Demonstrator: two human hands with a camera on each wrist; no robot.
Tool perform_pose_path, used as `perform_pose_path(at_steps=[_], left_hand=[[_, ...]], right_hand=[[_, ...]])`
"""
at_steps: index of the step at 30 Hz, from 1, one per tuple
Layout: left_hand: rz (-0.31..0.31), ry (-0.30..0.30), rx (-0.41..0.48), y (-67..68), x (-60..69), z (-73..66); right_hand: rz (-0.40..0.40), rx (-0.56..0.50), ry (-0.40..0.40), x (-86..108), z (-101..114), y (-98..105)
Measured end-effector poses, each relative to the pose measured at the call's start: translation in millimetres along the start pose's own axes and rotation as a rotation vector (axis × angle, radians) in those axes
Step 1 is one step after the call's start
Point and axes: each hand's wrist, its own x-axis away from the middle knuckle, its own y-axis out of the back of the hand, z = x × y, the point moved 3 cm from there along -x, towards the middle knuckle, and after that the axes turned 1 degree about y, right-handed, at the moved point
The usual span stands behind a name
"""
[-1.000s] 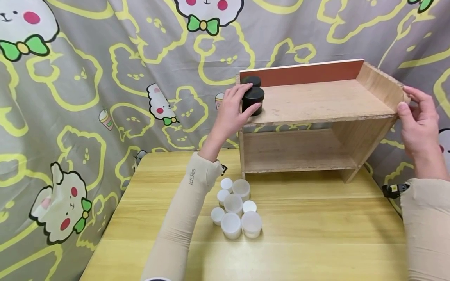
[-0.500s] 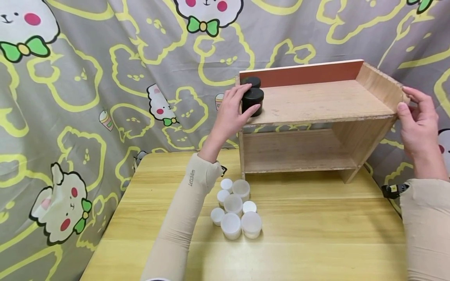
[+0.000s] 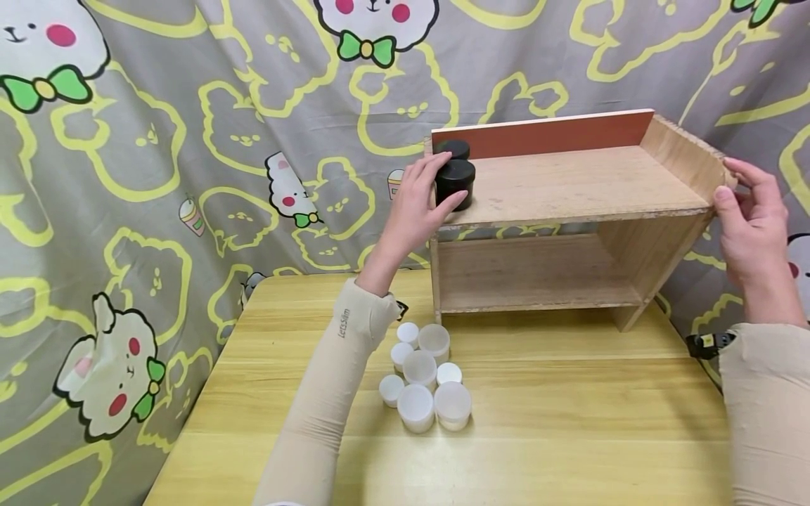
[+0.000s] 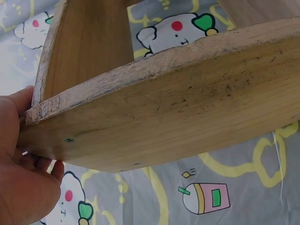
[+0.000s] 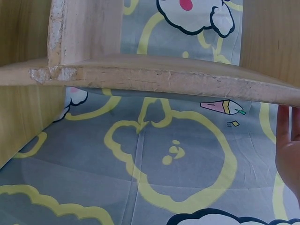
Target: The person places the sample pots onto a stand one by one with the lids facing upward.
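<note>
A wooden two-tier shelf [image 3: 588, 186] with a red-brown back strip stands at the back of the table. Two black lidded jars, a front jar [image 3: 460, 174] and a rear jar [image 3: 460, 149], sit at the left end of its top board. My left hand [image 3: 411, 207] has its thumb and forefinger around the front jar. In the left wrist view, other fingers [image 4: 44, 164] are curled beside the outer face of the shelf's side panel [image 4: 187, 108]. At the right end, my right hand [image 3: 756, 235] grips the side panel's top edge; its fingers [image 5: 283, 126] show only partly in the right wrist view.
Several white and translucent lidded jars, including a translucent jar [image 3: 416, 404], are grouped on the yellow wood-grain table [image 3: 569, 422], in front of the shelf's left leg. A patterned grey curtain [image 3: 240, 176] hangs close behind the shelf and along the left.
</note>
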Motion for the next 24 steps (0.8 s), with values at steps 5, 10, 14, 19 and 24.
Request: perform_pose_path(at_steps=[5, 10, 14, 19, 24], left_hand=[[-0.023, 0.016, 0.048, 6.4, 7.6, 0.4], [-0.055, -0.001, 0.100, 16.4, 22.5, 0.7], [-0.070, -0.019, 0.106, 23.9, 41.7, 2.8], [-0.049, -0.016, 0.100, 28.9, 78.9, 14.3], [0.051, 0.037, 0.087, 24.8, 121.1, 37.4]], right_hand=[[0.003, 0.025, 0.008, 0.0, 0, -1], [-0.001, -0.021, 0.003, 0.1, 0, 0], [0.009, 0.082, -0.015, 0.7, 0, 1], [0.013, 0.133, -0.014, 0.2, 1, 1], [0.019, 0.149, -0.023, 1.1, 1, 1]])
